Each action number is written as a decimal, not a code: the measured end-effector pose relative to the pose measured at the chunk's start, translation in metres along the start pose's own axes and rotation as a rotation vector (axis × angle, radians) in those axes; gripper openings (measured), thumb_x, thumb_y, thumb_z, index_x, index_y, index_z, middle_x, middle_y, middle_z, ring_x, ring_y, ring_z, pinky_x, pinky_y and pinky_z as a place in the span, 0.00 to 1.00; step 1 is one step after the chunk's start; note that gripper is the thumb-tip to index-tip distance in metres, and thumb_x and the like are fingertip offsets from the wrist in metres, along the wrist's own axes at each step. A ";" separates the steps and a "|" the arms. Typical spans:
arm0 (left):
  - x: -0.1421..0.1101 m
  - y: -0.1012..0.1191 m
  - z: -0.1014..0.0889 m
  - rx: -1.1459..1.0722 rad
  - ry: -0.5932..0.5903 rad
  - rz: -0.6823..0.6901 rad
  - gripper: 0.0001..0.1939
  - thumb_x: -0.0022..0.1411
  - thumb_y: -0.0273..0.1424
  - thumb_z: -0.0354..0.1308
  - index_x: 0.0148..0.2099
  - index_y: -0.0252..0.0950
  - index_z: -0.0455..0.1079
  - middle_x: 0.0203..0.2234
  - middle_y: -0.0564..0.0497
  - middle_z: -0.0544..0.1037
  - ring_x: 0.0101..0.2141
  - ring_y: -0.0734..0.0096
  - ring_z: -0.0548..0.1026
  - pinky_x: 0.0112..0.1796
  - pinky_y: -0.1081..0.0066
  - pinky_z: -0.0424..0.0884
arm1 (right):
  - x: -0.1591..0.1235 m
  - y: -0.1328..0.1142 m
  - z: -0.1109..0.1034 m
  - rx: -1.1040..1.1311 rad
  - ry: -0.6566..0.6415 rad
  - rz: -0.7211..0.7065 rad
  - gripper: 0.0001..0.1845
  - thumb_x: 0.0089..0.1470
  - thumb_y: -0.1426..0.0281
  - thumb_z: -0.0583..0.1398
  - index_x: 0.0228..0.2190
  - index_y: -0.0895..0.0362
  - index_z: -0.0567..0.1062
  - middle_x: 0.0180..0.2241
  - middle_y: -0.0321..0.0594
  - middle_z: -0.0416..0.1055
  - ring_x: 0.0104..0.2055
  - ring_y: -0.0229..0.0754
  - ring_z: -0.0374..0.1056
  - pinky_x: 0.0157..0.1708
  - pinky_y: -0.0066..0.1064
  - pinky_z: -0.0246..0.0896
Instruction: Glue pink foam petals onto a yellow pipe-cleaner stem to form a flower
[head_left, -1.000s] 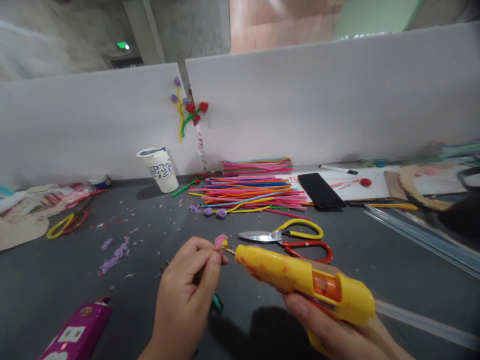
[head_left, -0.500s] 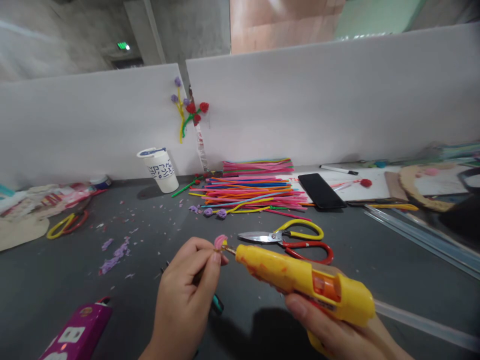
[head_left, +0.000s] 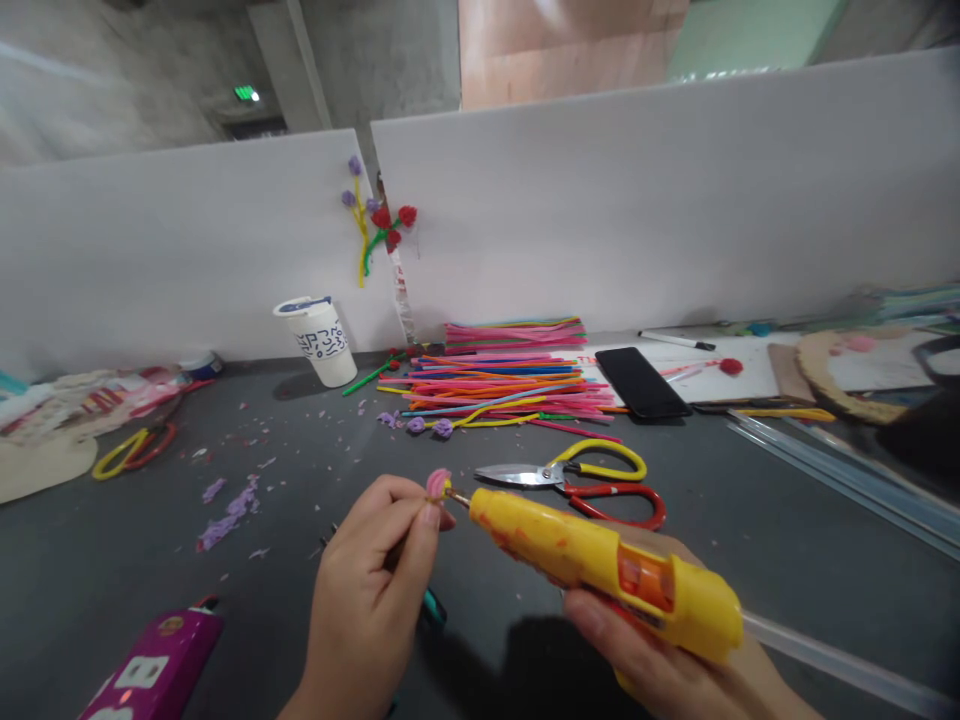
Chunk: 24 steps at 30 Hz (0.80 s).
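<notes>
Between the thumb and fingertips of my left hand (head_left: 375,590) is a small pink and yellow craft flower (head_left: 438,484). My right hand (head_left: 645,640) is wrapped round a yellow hot glue gun (head_left: 600,560), a clear glue stick (head_left: 832,655) jutting from its back end. The gun's metal nozzle points left and meets the flower's yellow part, or comes very near it; I cannot tell which. Just behind the gun lie scissors (head_left: 577,475) with one yellow and one red handle. Partly hidden under my left hand is a dark and teal tool (head_left: 433,606).
A purple power strip (head_left: 169,665) sits front left. Purple scraps (head_left: 229,518) and a second pair of scissors (head_left: 135,450) lie left. Further back are a white cup (head_left: 319,345), colourful craft stems (head_left: 502,385) and a black phone (head_left: 642,382). White panels (head_left: 637,210) stand behind.
The glue gun and my right hand have shifted very slightly left. My left hand and the flower have barely moved; both grips are the same.
</notes>
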<state>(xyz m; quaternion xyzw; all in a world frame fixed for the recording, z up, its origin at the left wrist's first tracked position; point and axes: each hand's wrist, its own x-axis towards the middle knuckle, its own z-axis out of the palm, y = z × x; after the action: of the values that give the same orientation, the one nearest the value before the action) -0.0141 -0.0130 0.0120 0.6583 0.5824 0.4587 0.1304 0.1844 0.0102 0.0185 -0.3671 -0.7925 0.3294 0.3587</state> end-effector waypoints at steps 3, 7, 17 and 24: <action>0.000 0.001 0.000 -0.024 0.015 -0.003 0.12 0.64 0.28 0.51 0.31 0.39 0.74 0.30 0.53 0.75 0.34 0.71 0.74 0.35 0.75 0.66 | 0.002 0.003 0.000 -0.196 0.044 -0.072 0.12 0.58 0.64 0.54 0.28 0.52 0.76 0.24 0.41 0.72 0.26 0.45 0.70 0.27 0.34 0.66; 0.003 -0.008 -0.001 -0.121 0.061 -0.114 0.12 0.63 0.30 0.53 0.29 0.39 0.75 0.29 0.54 0.74 0.35 0.70 0.73 0.37 0.75 0.66 | 0.006 0.011 0.003 -0.335 0.012 -0.060 0.10 0.56 0.66 0.54 0.25 0.56 0.70 0.24 0.41 0.69 0.25 0.42 0.66 0.26 0.33 0.62; 0.003 -0.004 0.006 -0.729 -0.009 -0.526 0.14 0.57 0.38 0.60 0.26 0.35 0.78 0.27 0.54 0.72 0.18 0.83 0.57 0.20 0.77 0.54 | 0.000 0.022 0.043 -0.387 -0.500 0.159 0.15 0.40 0.78 0.61 0.35 0.61 0.72 0.39 0.46 0.69 0.41 0.48 0.65 0.40 0.35 0.61; -0.009 -0.001 0.014 -0.732 -0.213 -0.397 0.14 0.60 0.37 0.58 0.26 0.38 0.78 0.27 0.52 0.70 0.22 0.78 0.63 0.25 0.75 0.60 | 0.012 0.011 0.015 0.196 -0.240 0.278 0.03 0.48 0.74 0.58 0.28 0.58 0.72 0.31 0.38 0.69 0.36 0.41 0.65 0.38 0.33 0.60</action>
<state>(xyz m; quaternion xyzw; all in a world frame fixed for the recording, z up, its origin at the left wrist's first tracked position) -0.0028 -0.0158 -0.0002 0.4874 0.4800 0.5305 0.5006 0.1705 0.0218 0.0053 -0.3946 -0.7354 0.4925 0.2469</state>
